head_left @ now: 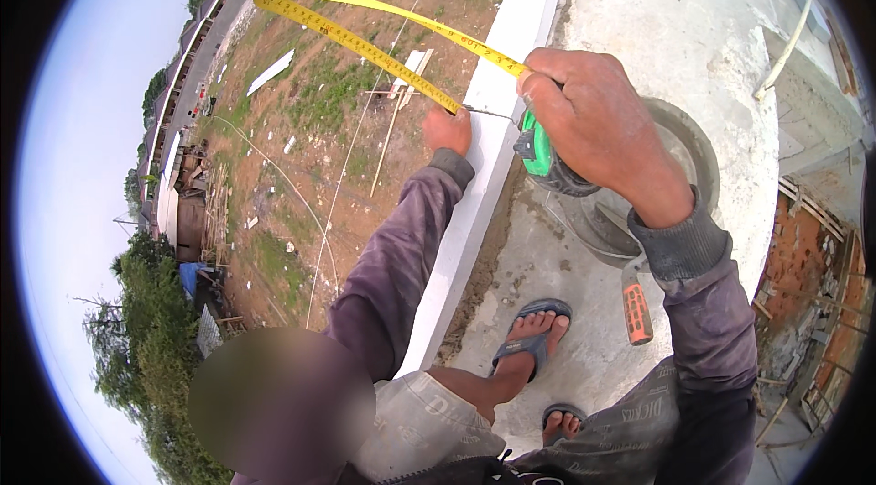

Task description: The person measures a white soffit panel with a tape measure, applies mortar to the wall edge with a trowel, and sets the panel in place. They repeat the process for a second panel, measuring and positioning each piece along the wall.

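Observation:
My right hand [602, 120] grips a green and black tape measure [537, 149] just right of a low white block wall [464, 252], its thumb and forefinger pressed on the yellow blade. That blade [365, 7] runs out to the left beyond the wall, bends over in a loop and comes back to the wall. At the wall's outer edge, beside a joint between two blocks, my left hand [447, 129] is closed on the returning stretch of blade. Its fingertips are partly hidden.
A round grey tub [698, 152] stands partly behind my right hand. Below it, an orange-handled tool [636, 310] leans with its head in shadow. My sandalled feet [534, 339] are on the concrete floor [584, 321]. Beyond the wall, grassy dirt ground [301, 175] lies lower down.

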Tool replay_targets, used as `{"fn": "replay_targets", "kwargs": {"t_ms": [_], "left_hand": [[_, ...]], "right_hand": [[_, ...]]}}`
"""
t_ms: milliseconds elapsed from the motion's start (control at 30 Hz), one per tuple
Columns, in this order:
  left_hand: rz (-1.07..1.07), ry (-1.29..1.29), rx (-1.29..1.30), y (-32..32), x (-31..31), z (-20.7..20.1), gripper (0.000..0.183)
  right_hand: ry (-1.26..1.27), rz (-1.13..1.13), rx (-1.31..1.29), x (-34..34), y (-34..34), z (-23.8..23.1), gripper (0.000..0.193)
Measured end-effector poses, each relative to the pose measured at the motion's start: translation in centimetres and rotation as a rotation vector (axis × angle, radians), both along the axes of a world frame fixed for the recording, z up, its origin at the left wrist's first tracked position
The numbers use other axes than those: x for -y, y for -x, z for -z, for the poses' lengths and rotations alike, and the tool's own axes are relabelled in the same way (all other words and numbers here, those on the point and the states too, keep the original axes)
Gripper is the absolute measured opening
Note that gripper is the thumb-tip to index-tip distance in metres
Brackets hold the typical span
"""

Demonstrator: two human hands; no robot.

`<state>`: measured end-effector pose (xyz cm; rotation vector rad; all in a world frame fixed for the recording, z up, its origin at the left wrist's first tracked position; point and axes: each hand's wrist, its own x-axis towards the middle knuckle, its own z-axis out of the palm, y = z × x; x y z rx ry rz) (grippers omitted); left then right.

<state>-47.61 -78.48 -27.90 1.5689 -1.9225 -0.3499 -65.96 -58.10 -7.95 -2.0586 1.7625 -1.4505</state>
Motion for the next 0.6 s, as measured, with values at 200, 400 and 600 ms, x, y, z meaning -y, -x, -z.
{"fn": "replay_targets", "kwargs": {"t_ms": [200, 400, 600], "left_hand": [[-0.002, 0.01, -0.031, 0.13, 0.19, 0.34, 0.03], [-0.02, -0.009, -0.03, 0.25, -0.06, 0.08, 0.027], [0.002, -0.049, -0.049, 0.04, 0.45, 0.54, 0.027]], "right_hand": [[0.017, -0.027, 0.007, -0.2, 0.25, 0.36, 0.025], [0.126, 0.01, -0.195, 0.04, 0.4, 0.61, 0.04], [0.087, -0.061, 0.011, -0.04, 0.08, 0.49, 0.027]]}}
